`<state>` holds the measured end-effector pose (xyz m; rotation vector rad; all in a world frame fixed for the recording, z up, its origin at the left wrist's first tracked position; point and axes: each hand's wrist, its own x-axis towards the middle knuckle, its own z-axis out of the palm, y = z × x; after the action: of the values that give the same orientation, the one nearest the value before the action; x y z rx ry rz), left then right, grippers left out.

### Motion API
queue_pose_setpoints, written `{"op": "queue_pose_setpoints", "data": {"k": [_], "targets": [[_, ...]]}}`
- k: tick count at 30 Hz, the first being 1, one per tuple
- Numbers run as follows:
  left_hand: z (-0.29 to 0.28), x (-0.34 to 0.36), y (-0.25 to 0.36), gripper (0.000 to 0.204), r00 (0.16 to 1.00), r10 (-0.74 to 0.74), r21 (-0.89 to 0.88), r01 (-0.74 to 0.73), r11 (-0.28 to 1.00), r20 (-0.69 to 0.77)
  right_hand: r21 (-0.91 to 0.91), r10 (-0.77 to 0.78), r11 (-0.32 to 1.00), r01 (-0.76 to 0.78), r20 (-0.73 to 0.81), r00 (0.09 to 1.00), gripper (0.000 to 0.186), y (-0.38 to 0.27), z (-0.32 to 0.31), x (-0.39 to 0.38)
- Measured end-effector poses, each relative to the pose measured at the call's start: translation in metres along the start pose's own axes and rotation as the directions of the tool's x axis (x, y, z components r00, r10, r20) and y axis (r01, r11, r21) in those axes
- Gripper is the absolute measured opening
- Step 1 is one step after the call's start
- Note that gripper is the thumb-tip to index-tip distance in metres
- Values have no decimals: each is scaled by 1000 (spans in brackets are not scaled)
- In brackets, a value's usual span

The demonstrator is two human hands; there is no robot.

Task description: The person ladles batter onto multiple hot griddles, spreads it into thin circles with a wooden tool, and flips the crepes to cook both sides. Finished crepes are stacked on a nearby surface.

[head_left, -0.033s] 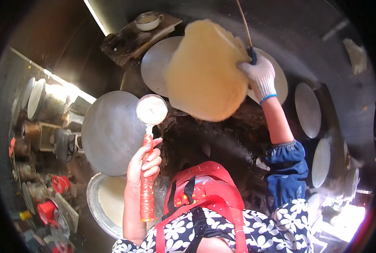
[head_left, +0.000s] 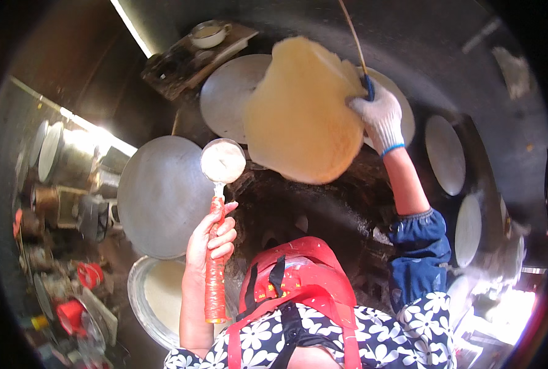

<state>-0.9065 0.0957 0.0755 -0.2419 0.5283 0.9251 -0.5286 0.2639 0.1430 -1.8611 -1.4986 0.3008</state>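
Note:
My left hand (head_left: pixel 211 237) is wrapped round the orange-red bound handle of a ladle (head_left: pixel 223 161), whose round bowl is coated with pale batter. The bowl is at the right edge of a large round grey griddle (head_left: pixel 160 197). My right hand (head_left: pixel 380 117), in a white knitted glove, closes at the right edge of a large thin golden pancake (head_left: pixel 305 114). The pancake hangs over a second round griddle (head_left: pixel 225 95) and partly hides it. A thin stick (head_left: pixel 354 37) with a blue-wrapped end rises from the gloved hand; whether the fingers grip it is partly hidden.
A wide tub (head_left: pixel 137 295) of pale batter stands beside my left forearm. At the far left a white cup (head_left: pixel 207 35) rests on a board. Another round plate (head_left: pixel 400 101) shows behind my glove, and more discs (head_left: pixel 446 157) line the right side. Red containers (head_left: pixel 71 315) clutter the lower left.
The pancake and my gloved hand sit slightly lower in the picture, and the pancake's lower edge has dropped a little. The ladle stays nearly in place. The surroundings shift slightly to the left.

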Motion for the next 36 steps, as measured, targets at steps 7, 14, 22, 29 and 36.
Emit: {"op": "queue_pose_setpoints", "data": {"k": [7,14,22,29,36], "targets": [[27,24,-79,44,843,-482,-44,506,862,239,-95,216,966,-240,-212,953,70,72,-172,-195],[58,141,-247,52,584,-784,98,786,611,209,13,665,672,-740,-450,596,74,205,-316,-387],[-10,207,-358,52,310,-950,150,939,310,23,-151,587,205,-967,-772,245,66,232,-387,-675],[-30,208,-418,52,244,-964,199,955,220,-104,-539,588,-338,-771,-761,274,78,207,-379,-744],[-27,172,-472,52,272,-946,246,943,226,-175,-485,828,-246,-839,-556,78,62,334,-208,-884]]}}
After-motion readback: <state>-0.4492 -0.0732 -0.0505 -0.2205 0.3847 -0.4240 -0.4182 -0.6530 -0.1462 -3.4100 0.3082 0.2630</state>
